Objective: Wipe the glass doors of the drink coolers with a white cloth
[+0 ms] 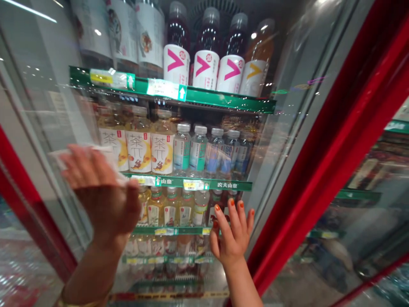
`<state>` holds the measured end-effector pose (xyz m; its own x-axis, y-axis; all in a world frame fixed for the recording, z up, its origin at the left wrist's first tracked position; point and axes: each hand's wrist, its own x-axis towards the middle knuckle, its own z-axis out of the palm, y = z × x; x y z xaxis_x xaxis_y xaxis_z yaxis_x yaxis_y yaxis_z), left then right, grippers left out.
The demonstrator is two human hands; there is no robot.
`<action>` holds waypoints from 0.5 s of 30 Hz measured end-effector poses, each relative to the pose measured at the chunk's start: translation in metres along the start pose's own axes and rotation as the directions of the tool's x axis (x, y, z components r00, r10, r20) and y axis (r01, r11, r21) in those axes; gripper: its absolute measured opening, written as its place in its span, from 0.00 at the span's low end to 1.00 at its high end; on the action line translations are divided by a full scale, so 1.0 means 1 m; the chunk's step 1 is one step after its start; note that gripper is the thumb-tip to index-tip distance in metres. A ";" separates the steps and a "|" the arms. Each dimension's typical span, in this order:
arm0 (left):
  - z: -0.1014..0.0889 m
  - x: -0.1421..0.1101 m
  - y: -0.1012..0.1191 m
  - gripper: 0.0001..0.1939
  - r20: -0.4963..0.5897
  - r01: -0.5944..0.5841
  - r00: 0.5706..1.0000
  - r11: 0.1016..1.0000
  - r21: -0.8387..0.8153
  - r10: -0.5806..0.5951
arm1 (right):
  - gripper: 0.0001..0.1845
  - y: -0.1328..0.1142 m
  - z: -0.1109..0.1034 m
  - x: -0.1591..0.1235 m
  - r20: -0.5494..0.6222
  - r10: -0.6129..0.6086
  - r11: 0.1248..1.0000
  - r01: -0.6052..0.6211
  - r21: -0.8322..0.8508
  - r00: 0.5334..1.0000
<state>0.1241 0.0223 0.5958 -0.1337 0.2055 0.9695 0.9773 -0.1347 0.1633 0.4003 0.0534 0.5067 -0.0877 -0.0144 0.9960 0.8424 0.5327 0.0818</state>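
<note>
My left hand (104, 200) is raised at the left, blurred by motion. Its fingers are stretched over a thin white cloth (110, 157), which lies between the palm and the glass door (281, 145) of a drinks cooler. Whether the cloth is paper or fabric I cannot tell. My right hand (232, 238), with orange nails, is spread lower right at the same glass and appears to rest on it, holding nothing. Behind the glass, tea bottles (139, 147) stand near the left hand, partly hidden by it.
Red door frames (322, 145) run along both sides. Green shelf edges (220, 99) with price tags carry rows of drinks, including bottles with a pink V (206, 70) at the top and small clear water bottles (198, 149). Reflections cross the glass.
</note>
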 end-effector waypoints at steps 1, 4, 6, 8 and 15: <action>0.005 -0.008 0.018 0.46 0.031 -0.124 0.992 0.992 0.003 0.123 | 0.41 0.000 0.000 0.000 0.004 -0.002 1.000 0.002 -0.005 1.000; 0.015 -0.072 0.049 0.42 0.158 -0.377 0.910 0.924 -0.068 0.383 | 0.41 0.002 -0.002 -0.001 0.006 -0.013 1.000 0.013 -0.004 1.000; 0.013 -0.108 0.034 0.42 0.184 -0.346 0.919 0.937 -0.051 0.350 | 0.40 0.002 -0.003 0.000 0.002 -0.013 1.000 0.013 0.023 1.000; 0.003 -0.105 0.001 0.44 0.205 -0.226 0.955 0.974 0.036 0.214 | 0.39 0.002 -0.003 0.000 -0.005 -0.009 0.999 0.009 0.051 1.000; 0.006 -0.026 0.025 0.47 0.075 -0.108 0.991 0.994 -0.025 0.110 | 0.39 0.001 -0.002 0.000 -0.019 -0.005 0.999 0.006 0.035 1.000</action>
<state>0.1530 0.0197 0.5734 -0.0127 0.2614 0.9651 0.9817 -0.1802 0.0618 0.4024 0.0527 0.5070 -0.0819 -0.0332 0.9961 0.8224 0.5623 0.0864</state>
